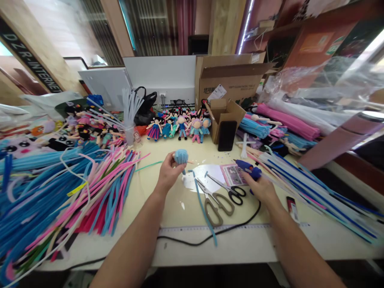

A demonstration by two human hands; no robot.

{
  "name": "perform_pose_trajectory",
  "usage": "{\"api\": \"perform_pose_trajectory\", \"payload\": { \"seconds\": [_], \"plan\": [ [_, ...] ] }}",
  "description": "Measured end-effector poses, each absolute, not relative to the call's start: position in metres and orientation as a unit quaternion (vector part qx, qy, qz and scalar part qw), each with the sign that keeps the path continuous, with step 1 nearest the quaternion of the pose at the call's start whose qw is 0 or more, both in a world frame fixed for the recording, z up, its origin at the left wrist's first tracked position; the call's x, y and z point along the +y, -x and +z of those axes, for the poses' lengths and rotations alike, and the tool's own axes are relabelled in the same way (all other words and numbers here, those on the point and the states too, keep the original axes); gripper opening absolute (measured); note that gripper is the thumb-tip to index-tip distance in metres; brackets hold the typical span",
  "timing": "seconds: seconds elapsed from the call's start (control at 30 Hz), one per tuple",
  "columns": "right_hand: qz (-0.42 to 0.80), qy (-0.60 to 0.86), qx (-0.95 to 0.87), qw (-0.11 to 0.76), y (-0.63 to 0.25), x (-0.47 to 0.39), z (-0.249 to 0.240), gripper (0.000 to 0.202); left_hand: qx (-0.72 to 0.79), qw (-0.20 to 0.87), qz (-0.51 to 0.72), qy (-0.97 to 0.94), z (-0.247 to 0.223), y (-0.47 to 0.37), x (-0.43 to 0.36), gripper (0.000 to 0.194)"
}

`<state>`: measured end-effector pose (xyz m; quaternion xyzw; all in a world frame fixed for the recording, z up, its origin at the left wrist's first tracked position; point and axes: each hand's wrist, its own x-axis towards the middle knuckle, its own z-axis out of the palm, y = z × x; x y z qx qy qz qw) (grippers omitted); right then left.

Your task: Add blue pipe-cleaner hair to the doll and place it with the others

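Left hand (pixel 170 173) pinches the doll (pixel 181 156), likely light, soft, best held by its sides; right hand (pixel 264 188) grips the glue gun (pixel 246 165), scissors (pixel 207 192) between.

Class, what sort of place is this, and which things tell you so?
Probably a craft workshop: many dolls stand together, pipe cleaners lie in heaps, and the right hand holds a glue gun.

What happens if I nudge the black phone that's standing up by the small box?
The phone would probably tip easily, since it stands on a short edge. It seems to lean on the small box, so toppling forward looks likelier than backward. Its flat shape suggests it would slide or fall, not roll.
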<state>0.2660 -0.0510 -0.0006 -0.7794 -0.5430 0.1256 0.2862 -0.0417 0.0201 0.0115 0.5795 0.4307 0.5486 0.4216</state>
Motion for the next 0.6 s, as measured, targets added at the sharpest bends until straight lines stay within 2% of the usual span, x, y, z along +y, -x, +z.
{"api": "perform_pose_trajectory", "payload": {
  "seconds": [0.17,0.3,0.47,0.6],
  "plan": [
    [0.128,0.793,-0.55,0.228,-0.268,-0.055,-0.009,0.057,0.415,0.449,0.553,-0.566,0.013,0.039,0.018,0.043],
    [0.117,0.79,-0.559,0.223,-0.271,-0.061,-0.017,0.056,0.403,0.451,0.554,-0.572,0.011,0.04,0.019,0.043],
    [0.129,0.763,-0.564,0.289,-0.28,-0.074,-0.032,0.046,0.381,0.456,0.564,-0.573,0.009,0.04,0.021,0.041],
    [0.149,0.743,-0.543,0.362,-0.286,-0.088,-0.043,0.053,0.371,0.464,0.573,-0.564,0.008,0.04,0.022,0.042]
  ]
}}
